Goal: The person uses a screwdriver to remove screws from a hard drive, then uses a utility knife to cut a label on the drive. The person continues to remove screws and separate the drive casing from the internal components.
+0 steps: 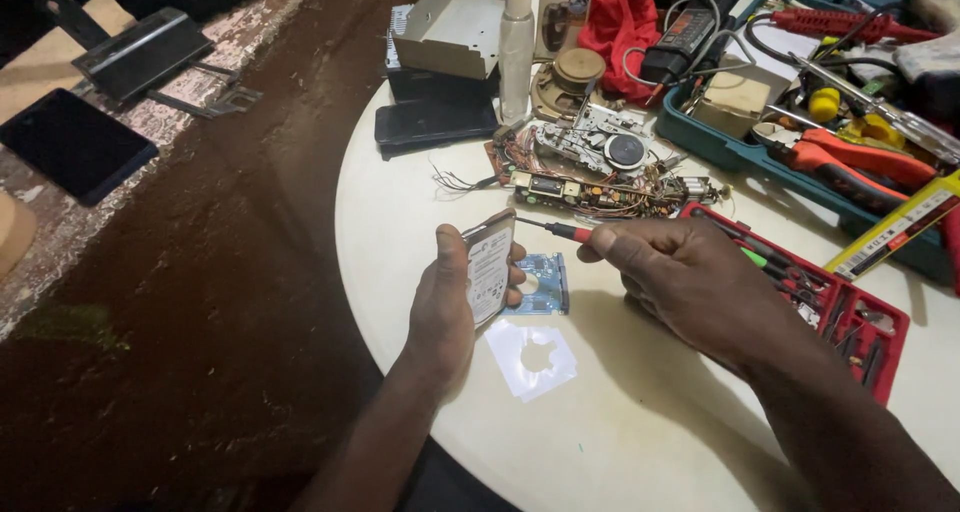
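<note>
My left hand [447,297] grips a small silver hard drive [489,269] and holds it upright on its edge above the round white table [640,422]. My right hand [680,272] holds a thin red-handled screwdriver [562,231], whose tip points at the top edge of the drive. A blue circuit board [545,284] lies flat on the table just behind the drive. A clear plastic sheet [532,360] with a cut-out lies on the table below my hands.
A red screwdriver-bit case [850,317] lies open at the right. Behind are a wired circuit assembly [600,177], a white bottle [516,42], a black phone [435,122], a teal toolbox [700,132] with pliers, and an open box [450,27]. Dark devices [75,142] lie at left.
</note>
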